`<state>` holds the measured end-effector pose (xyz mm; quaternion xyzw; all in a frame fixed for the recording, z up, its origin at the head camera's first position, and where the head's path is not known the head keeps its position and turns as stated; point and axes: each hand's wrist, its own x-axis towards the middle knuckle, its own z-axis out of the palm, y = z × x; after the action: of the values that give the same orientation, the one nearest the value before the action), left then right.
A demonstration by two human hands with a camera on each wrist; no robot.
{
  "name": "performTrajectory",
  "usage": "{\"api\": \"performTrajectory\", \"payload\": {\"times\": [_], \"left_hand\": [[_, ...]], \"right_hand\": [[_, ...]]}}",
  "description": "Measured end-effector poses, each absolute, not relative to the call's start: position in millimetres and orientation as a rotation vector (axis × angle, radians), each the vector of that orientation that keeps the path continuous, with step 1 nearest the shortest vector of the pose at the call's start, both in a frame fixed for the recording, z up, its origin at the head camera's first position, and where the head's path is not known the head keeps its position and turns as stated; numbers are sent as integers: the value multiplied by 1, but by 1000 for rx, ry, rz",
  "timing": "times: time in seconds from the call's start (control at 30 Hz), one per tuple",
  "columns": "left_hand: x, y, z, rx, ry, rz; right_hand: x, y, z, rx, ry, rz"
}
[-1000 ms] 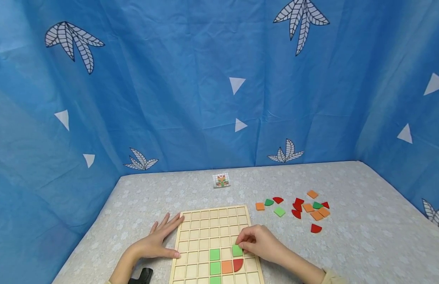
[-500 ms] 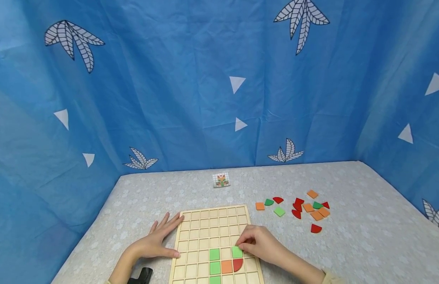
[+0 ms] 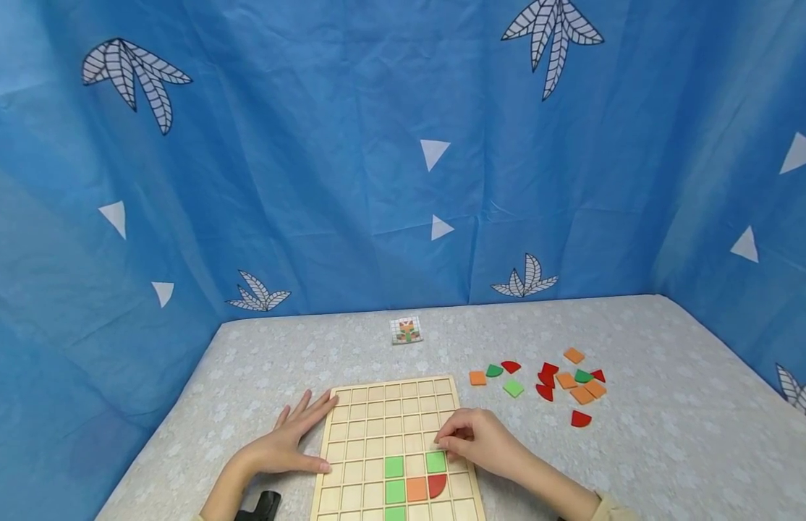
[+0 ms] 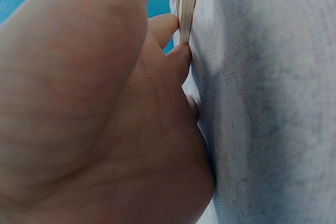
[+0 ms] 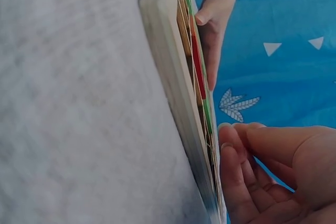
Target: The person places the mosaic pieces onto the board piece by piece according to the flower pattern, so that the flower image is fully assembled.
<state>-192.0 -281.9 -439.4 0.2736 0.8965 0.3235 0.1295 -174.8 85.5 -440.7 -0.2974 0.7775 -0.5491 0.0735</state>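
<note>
A wooden grid board (image 3: 356, 452) lies on the table. My left hand (image 3: 282, 445) rests spread at its left edge, thumb and fingertips on the frame; the left wrist view shows the palm (image 4: 152, 145) beside the board's edge. Over the right side hovers my right hand (image 3: 484, 443), fingers loosely bent, just above a green square tile (image 3: 435, 462) that sits in a cell. Nothing shows between those fingers. Below that tile is a red quarter-circle tile (image 3: 437, 486), with an orange square tile (image 3: 417, 489) to its left. Several green squares (image 3: 394, 491) form a column.
Right of the board lie loose pieces: a light green square (image 3: 514, 388), a dark green quarter circle (image 3: 494, 370), red pieces (image 3: 581, 419) and orange squares (image 3: 574, 355). A small pattern card (image 3: 406, 331) stands behind the board. A black object (image 3: 266, 505) lies by the left forearm.
The green square tile has settled flat into its cell above the red piece. My right hand has let go of it and lifted slightly. The left hand has stayed put.
</note>
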Motion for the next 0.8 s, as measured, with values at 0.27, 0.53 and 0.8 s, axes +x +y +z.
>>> {"api": "performTrajectory", "payload": {"times": [0.27, 0.53, 0.8], "left_hand": [[-192, -282, -441, 807, 2618, 924], [-192, -284, -442, 810, 2613, 926], [-193, -284, -442, 826, 2601, 937]], "right_hand": [[-186, 98, -429, -805, 2328, -1689], [-210, 136, -413, -617, 2538, -1678], [-228, 202, -412, -514, 2859, -1384]]}}
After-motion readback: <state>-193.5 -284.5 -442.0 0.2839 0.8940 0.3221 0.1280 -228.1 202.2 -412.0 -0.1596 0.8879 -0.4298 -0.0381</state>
